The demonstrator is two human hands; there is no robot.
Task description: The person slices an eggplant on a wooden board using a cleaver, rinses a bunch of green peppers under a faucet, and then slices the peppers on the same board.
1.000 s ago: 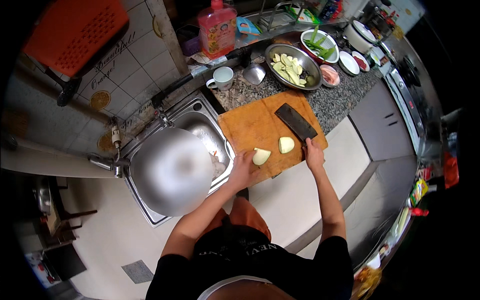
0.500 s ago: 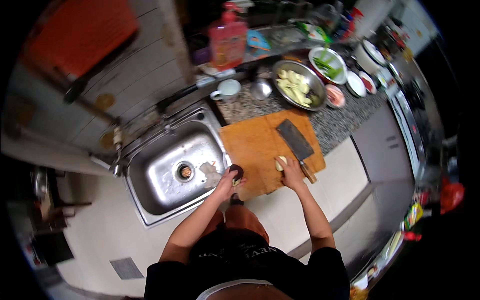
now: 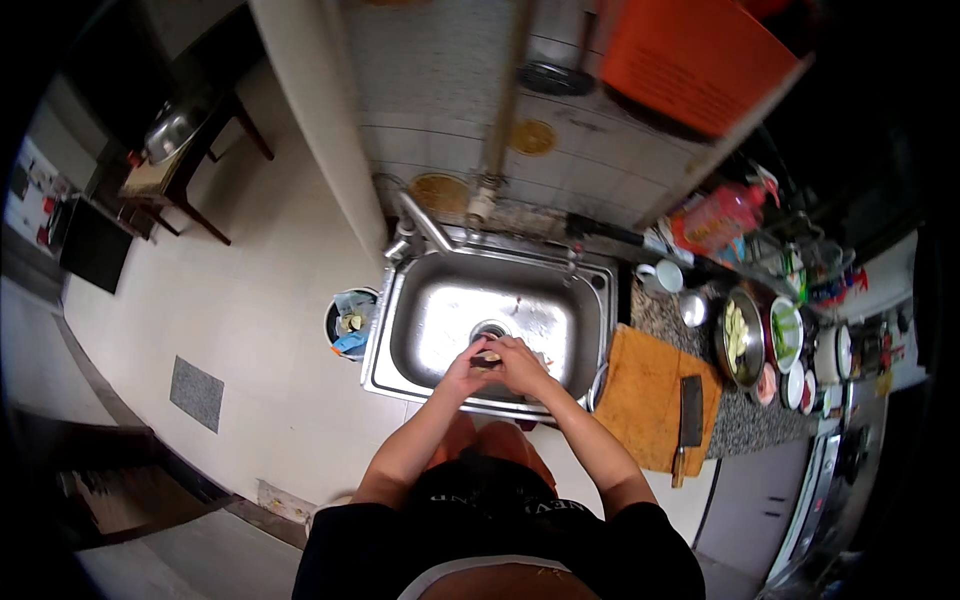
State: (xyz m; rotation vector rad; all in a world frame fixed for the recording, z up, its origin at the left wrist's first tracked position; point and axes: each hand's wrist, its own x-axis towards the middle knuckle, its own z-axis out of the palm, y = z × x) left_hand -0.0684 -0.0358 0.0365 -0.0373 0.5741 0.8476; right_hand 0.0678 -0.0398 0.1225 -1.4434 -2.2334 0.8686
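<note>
Both my hands are together above the front part of the steel sink, just below the drain in the picture. Between them is a dark purple vegetable piece with some pale flesh showing, mostly covered by fingers. My left hand curls round it from the left. My right hand closes over it from the right, its fingers bent against the left ones. To the right of the sink lies a wooden cutting board, bearing a cleaver whose handle points toward me.
Left of the sink stands a small bin holding scraps. The faucet rises at the sink's back left. Behind the board are a white mug, a steel bowl of pale pieces and a white bowl of green vegetables.
My view has turned left toward the sink. My right hand has left the board and joined my left hand over the basin. The cleaver stays on the board.
</note>
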